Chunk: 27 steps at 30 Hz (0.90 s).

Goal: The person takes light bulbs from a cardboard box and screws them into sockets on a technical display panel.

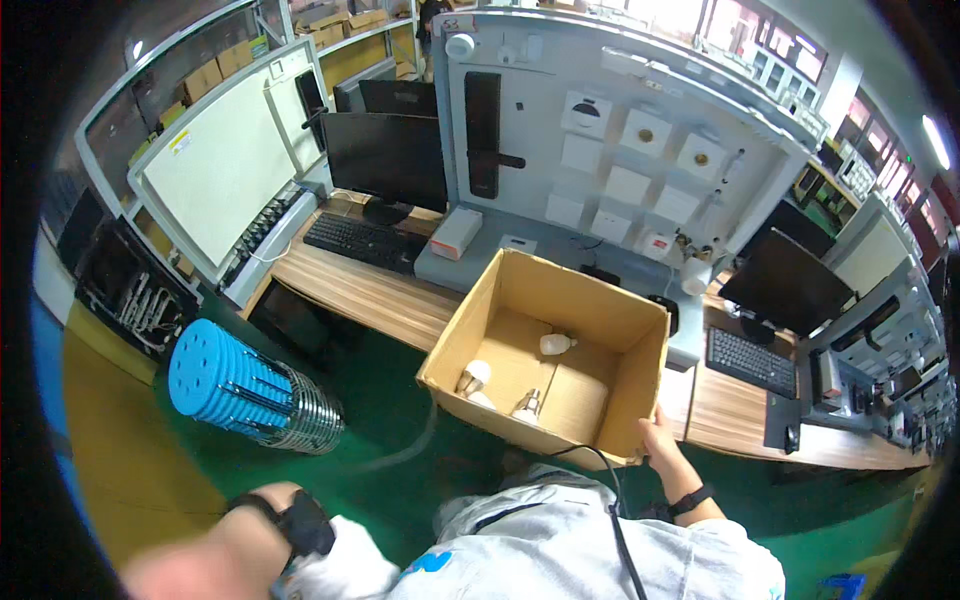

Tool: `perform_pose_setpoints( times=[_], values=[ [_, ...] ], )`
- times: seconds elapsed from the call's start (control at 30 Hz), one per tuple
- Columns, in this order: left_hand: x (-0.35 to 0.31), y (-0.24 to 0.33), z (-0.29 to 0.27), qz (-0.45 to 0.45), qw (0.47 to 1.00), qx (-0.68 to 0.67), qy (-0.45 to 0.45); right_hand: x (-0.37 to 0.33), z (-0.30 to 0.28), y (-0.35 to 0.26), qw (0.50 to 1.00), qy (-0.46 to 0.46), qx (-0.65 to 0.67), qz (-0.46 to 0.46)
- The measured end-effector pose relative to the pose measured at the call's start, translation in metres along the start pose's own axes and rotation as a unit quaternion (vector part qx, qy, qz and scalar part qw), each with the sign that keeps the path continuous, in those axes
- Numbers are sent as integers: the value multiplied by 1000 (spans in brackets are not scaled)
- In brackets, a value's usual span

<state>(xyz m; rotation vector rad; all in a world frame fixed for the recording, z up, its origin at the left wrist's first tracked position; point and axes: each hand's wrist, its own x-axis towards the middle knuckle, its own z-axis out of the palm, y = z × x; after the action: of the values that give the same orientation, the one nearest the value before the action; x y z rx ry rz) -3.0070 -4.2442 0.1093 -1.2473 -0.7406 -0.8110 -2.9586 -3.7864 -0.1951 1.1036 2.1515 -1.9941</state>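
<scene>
Head view: I watch the cardboard box [580, 400], top open, its near edge jutting past the desk [350, 290] toward the wearer; its far side comes up close before the grey display panel [545, 150]. To the left of the box, room opens over green floor [385, 400], running as far as the stack of blue stools [235, 385]. A black cable [622, 520] passes just below the box's near edge. I see the right hand [657, 440] at the box's near right corner, fingers clamped on the cardboard there, some hidden. The left hand [185, 562] is well apart from the box, low to its left and blurred; whether those fingers are apart or together I cannot tell. Inside the box I count 3 clear light bulbs [557, 344]: 1 toward the far wall, 1 near the left corner and 1 by the near wall, all beyond the right fingers' reach of contact; a white patch near the left corner I cannot make out. Around the box I count 2 keyboards [365, 243], 1 left and 1 right, and 1 mouse [792, 438] to its right.
</scene>
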Motion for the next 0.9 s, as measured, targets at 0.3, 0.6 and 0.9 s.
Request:
perform_pose_setpoints(
  times=[0.3,0.6,0.9],
  values=[
    [-379,-20,22,-797,453,-309,-255,50,6,-3,991,55,-112,52],
    [-403,-52,2,-726,447,-323,-410,35,78,-204,931,131,-248,-232],
    [-418,-41,0,-697,511,-331,-378,157,245,4,562,-474,-644,-212]
  ],
)
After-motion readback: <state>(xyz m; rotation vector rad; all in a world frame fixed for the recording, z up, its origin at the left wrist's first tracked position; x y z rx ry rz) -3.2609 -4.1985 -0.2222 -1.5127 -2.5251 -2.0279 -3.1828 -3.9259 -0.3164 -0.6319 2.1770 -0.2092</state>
